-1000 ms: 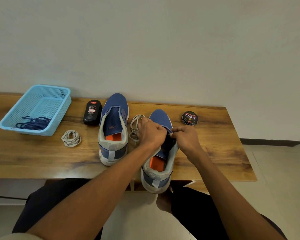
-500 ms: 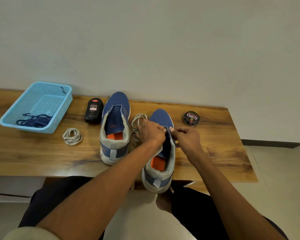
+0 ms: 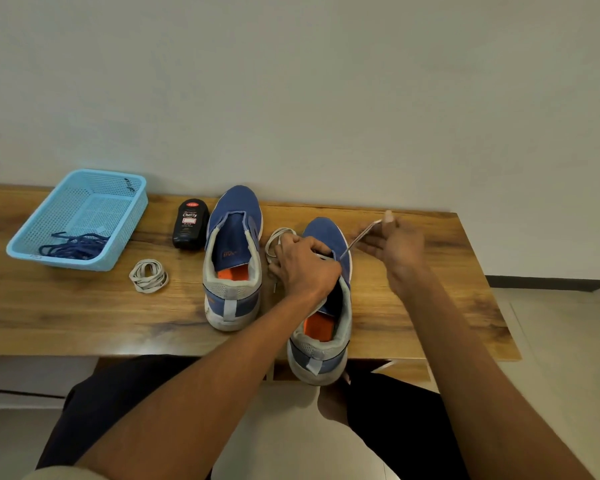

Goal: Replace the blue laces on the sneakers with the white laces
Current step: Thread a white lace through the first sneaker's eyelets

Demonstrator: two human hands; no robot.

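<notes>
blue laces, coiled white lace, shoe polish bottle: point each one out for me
blue laces [image 3: 73,248], head view, middle of the tangle in the basket
coiled white lace [image 3: 148,275], head view, on the coil's strands
shoe polish bottle [image 3: 190,223], head view, on its label

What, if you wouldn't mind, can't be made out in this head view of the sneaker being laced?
- Eyelets of the right-hand blue sneaker: covered by the left hand.
- Right hand: motion-blurred, so its pinch on the white lace end is unclear.
- Small print on the black polish bottle: too small.
</notes>
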